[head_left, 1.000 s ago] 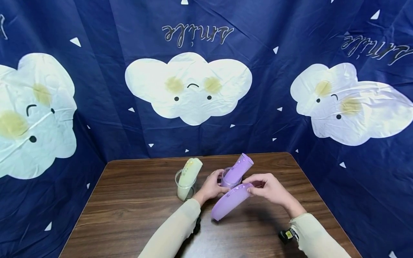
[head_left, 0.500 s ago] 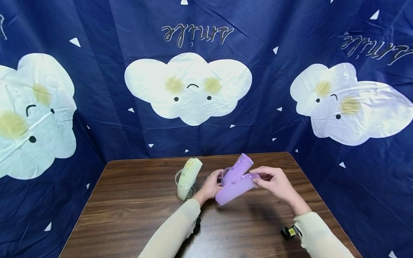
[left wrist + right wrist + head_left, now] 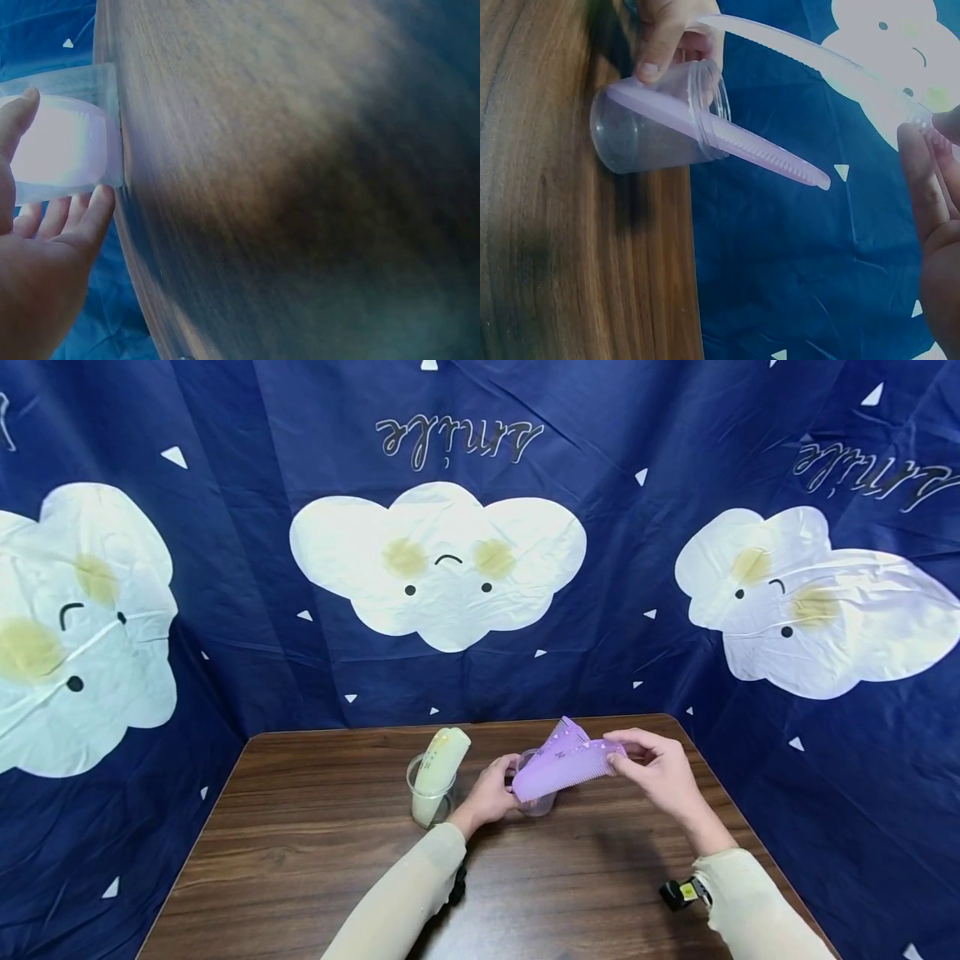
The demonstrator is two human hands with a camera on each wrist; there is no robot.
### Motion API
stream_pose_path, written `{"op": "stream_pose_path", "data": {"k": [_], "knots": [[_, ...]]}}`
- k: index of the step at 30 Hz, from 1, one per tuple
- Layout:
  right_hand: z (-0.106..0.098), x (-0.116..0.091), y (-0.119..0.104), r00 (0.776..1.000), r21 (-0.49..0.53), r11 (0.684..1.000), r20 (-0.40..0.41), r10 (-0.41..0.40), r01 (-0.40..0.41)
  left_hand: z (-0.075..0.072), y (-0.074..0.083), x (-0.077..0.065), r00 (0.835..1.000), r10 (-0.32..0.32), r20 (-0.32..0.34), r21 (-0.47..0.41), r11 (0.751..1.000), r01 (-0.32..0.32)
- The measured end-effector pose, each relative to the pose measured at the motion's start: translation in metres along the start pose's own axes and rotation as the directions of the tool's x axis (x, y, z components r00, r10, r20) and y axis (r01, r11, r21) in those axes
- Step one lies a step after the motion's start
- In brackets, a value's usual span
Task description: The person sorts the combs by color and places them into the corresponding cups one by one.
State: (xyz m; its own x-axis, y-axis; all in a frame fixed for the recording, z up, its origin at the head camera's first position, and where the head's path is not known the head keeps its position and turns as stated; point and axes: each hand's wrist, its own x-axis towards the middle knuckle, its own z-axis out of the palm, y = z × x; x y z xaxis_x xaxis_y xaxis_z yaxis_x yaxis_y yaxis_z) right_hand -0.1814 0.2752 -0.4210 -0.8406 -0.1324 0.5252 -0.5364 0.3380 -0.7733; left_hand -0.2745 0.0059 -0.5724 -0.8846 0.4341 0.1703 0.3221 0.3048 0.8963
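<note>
My left hand [image 3: 486, 793] grips a clear plastic cup [image 3: 538, 804] around its side, with the thumb and fingers on opposite sides in the left wrist view. A purple comb [image 3: 765, 154] leans inside this cup, its toothed end sticking out past the rim. Between thumb and fingers, my right hand [image 3: 660, 772] pinches one end of a second purple comb [image 3: 555, 774]. That comb slants over the cup's mouth, its free end near my left hand, and overlaps the first comb in the head view. The right wrist view shows it outside the cup, above the rim.
To the left stands another clear cup [image 3: 438, 794] with a pale green comb [image 3: 442, 756] leaning in it. Both cups are on a brown wood-grain table [image 3: 300, 860]. A blue curtain [image 3: 247, 652] with white clouds rises behind the table and along its sides.
My right hand has moved up and to the right, lifting the second purple comb from in front of the cup to over its mouth. My left hand and the cup stay put.
</note>
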Motion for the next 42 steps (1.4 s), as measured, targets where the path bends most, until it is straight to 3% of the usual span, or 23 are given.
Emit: {"op": "stream_pose_path", "data": {"k": [8,15,21,34,42], "knots": [[-0.005,0.007,-0.002,0.995,-0.068,0.997,-0.095,-0.038,0.032,0.000,0.001,0.001,0.999,-0.037,0.008,-0.017,0.999,0.037],[-0.008,0.013,-0.009,0.990,-0.104,0.993,-0.121,-0.075,0.062,0.000,0.001,0.000,0.999,-0.044,0.017,-0.012,0.999,0.044],[-0.007,0.017,-0.025,0.990,-0.104,0.992,-0.107,-0.087,0.075,0.001,0.001,0.001,1.000,-0.022,0.008,-0.015,1.000,0.022],[-0.001,0.021,-0.009,0.999,-0.023,1.000,-0.038,-0.005,0.004,0.000,0.002,0.001,1.000,-0.031,0.003,-0.021,0.999,0.031],[0.009,0.024,-0.010,1.000,-0.150,0.989,-0.028,-0.012,0.007,0.000,0.001,0.001,0.999,-0.040,0.002,-0.023,0.999,0.040]]}}
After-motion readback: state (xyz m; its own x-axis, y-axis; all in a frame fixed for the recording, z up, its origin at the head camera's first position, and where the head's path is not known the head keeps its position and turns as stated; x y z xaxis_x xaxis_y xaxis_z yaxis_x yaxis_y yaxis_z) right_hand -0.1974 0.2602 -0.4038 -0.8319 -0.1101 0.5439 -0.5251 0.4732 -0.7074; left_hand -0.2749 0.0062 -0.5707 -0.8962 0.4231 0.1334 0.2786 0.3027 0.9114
